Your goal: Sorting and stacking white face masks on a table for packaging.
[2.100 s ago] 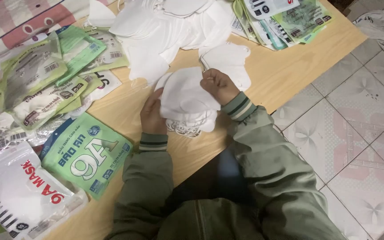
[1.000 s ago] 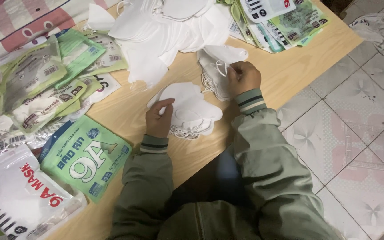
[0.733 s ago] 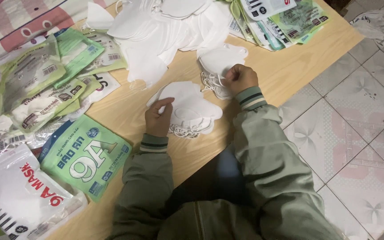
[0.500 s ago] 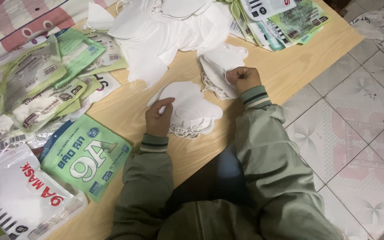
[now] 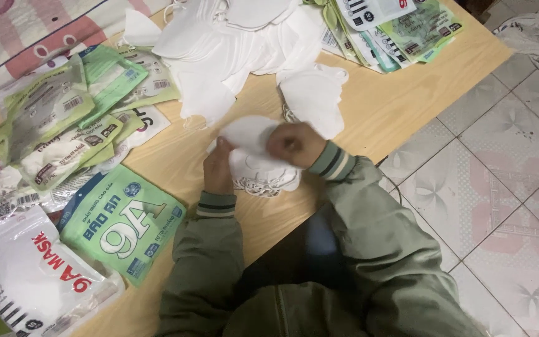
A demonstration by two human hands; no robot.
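Head view: a small stack of white masks [image 5: 254, 163] is being held down on the wooden desk [image 5: 400, 106], near its front edge and just in front of the person; the left hand [image 5: 218, 167] is being pressed against the stack's left side, its grip closed on the edge of the top mask; the right hand [image 5: 296, 143] is being laid over the stack's upper right part, fingers curled together on the white material, though motion blur is hiding exactly what is pinched; a single white mask [image 5: 315, 97] is lying just beyond the right hand, touching the stack; a large heap of loose white masks [image 5: 238, 43] is being shown further back on the desk; green printed packets [image 5: 70, 106] are spread at the left; one green packet [image 5: 123, 223] is lying beside the left sleeve; a white packet [image 5: 29, 284] is lying at the lower left; more packets [image 5: 394, 25] are fanned at the far right corner; a tiled floor [image 5: 500, 187] is showing at the right.
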